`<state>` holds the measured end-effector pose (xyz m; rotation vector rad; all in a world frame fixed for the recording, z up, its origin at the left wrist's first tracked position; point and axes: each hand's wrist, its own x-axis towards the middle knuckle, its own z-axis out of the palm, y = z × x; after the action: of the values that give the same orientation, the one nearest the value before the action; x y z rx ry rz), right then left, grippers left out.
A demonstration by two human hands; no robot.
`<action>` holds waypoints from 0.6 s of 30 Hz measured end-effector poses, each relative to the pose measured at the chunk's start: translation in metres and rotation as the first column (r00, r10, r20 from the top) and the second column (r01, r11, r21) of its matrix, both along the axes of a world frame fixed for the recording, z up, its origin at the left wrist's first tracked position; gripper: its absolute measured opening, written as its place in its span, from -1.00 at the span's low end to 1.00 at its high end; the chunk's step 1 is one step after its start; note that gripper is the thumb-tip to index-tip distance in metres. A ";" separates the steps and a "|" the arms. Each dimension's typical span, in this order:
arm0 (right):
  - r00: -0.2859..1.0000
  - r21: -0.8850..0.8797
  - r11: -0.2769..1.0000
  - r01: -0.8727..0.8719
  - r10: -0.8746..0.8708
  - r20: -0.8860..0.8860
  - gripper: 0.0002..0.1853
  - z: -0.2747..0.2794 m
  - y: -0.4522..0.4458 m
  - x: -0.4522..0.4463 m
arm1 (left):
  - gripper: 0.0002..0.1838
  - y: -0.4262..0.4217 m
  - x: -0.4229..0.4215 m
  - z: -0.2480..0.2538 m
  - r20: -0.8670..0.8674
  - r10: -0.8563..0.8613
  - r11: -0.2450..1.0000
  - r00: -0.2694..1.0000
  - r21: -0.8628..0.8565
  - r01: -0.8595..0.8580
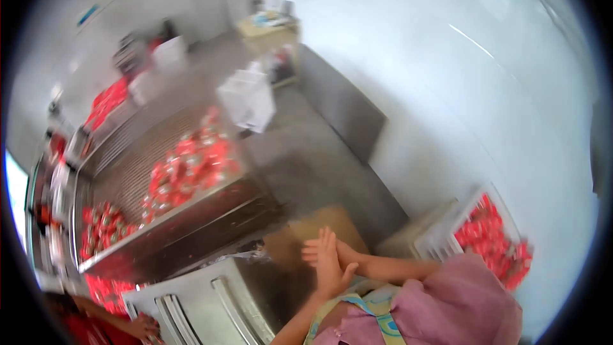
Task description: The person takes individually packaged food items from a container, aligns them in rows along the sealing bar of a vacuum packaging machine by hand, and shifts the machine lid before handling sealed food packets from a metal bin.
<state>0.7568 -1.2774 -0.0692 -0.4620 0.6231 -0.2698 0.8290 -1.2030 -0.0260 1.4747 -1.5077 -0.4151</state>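
My left hand [328,267] and my right hand [346,254] are pressed against each other in front of my body, with fingers stretched out. The left one lies in front and partly covers the right. I see nothing held in either. Below them is a brown cardboard-like sheet [319,227] on the floor. Beside my hands, to the left, stands a metal surface with raised bars [204,310]. Beyond it, a large metal sorting tray [128,179] with a ribbed bottom holds a heap of small red packets [188,169].
At right, a white crate [440,243] holds red packets [488,230] by the wall. A white container [248,99] stands on the floor near a small yellowish stand [271,38]. Another person's hand [143,327] is at the lower left. Much is motion-blurred.
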 end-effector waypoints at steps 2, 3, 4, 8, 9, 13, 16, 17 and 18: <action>0.991 0.033 0.998 0.054 -0.058 0.117 -0.15 -0.006 0.006 -0.032 | -0.08 0.001 -0.042 -0.036 -0.069 -0.156 0.988 0.985 -0.020 0.155; 0.991 0.024 0.995 0.096 -0.097 0.093 -0.08 -0.005 0.005 -0.054 | -0.13 0.006 -0.059 -0.044 -0.021 -0.166 0.982 0.986 0.091 0.167; 0.972 0.075 0.976 0.206 -0.212 0.098 -0.05 -0.001 0.005 -0.079 | -0.14 0.004 -0.078 -0.048 0.029 -0.227 0.970 0.974 0.094 0.223; 0.785 0.305 0.762 0.572 -0.616 0.068 -0.01 0.002 0.021 -0.209 | -0.06 -0.016 -0.175 -0.058 0.202 -0.518 0.844 0.831 -0.036 0.535; 0.713 0.373 0.675 0.637 -0.700 0.049 -0.02 -0.005 0.027 -0.239 | -0.06 -0.017 -0.199 -0.060 0.247 -0.577 0.806 0.779 0.017 0.591; 0.655 0.110 0.666 0.738 -0.746 0.123 -0.14 0.033 0.073 -0.381 | -0.18 -0.007 -0.282 -0.057 0.171 -0.604 0.795 0.778 0.058 0.604; 0.642 -0.142 0.629 0.765 -0.762 0.087 -0.28 0.041 0.118 -0.470 | -0.35 -0.012 -0.338 -0.033 0.063 -0.619 0.783 0.783 -0.031 0.621; 0.615 -0.216 0.592 0.776 -0.786 0.057 -0.36 0.045 0.135 -0.494 | -0.37 -0.015 -0.355 -0.025 0.074 -0.638 0.766 0.767 -0.041 0.641; 0.588 -0.291 0.556 0.778 -0.808 0.030 -0.45 0.050 0.152 -0.513 | -0.39 -0.018 -0.372 -0.018 0.087 -0.654 0.750 0.752 -0.055 0.659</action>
<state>0.2440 -1.1255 -0.0194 -0.4338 0.8882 -1.2431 0.4567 -1.2210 -0.0442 0.8467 -2.0590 -0.7156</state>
